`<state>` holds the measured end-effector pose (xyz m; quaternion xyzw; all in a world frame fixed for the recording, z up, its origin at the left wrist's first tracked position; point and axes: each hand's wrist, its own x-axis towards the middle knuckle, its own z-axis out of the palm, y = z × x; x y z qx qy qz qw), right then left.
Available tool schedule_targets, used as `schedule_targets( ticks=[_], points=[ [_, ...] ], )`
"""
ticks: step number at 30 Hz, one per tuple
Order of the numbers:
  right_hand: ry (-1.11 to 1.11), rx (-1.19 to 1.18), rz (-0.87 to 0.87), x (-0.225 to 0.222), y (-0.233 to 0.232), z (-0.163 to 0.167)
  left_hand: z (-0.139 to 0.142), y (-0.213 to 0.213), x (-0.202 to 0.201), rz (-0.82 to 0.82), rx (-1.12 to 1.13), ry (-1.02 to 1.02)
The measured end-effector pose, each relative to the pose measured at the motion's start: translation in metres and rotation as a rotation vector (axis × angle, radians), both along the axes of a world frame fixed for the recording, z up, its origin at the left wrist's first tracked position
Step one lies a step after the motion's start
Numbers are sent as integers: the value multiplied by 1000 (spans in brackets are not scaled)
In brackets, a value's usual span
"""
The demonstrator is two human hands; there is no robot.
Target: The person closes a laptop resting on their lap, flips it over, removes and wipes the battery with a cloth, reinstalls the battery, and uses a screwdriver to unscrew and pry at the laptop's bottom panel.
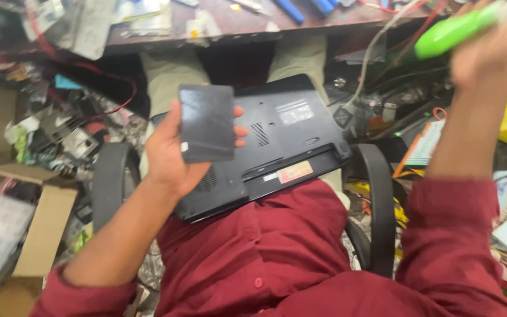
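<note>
A dark red shirt (300, 258) fills the foreground, above it an upturned black laptop (291, 141) rests on the lap, the left hand (168, 155) clasps a flat black panel (208, 122) over it, and the right hand (491, 50), raised, grips a green-handled tool (450, 32)

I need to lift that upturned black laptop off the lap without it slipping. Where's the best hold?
Take the laptop by its two short side edges, coming from left and right. It lies flat, underside up, across the lap, and the left hand with the black panel covers its near-left corner.
</note>
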<state>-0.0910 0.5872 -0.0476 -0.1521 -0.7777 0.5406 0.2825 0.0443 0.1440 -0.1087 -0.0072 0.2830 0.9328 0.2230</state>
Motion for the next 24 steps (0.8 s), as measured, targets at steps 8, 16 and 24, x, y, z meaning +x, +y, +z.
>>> schedule_targets(
  ticks=[8, 16, 24],
  points=[
    [-320, -1177, 984, 248, -137, -81, -4, -3, 24, -12, 223, 47],
    [-370, -736, 1752, 276, -158, -76, 0, -5, 63, 61, 196, -26],
    [-546, 80, 1145, 210, -210, 1, -11, -6, 70, 86, 58, -62]
  ],
)
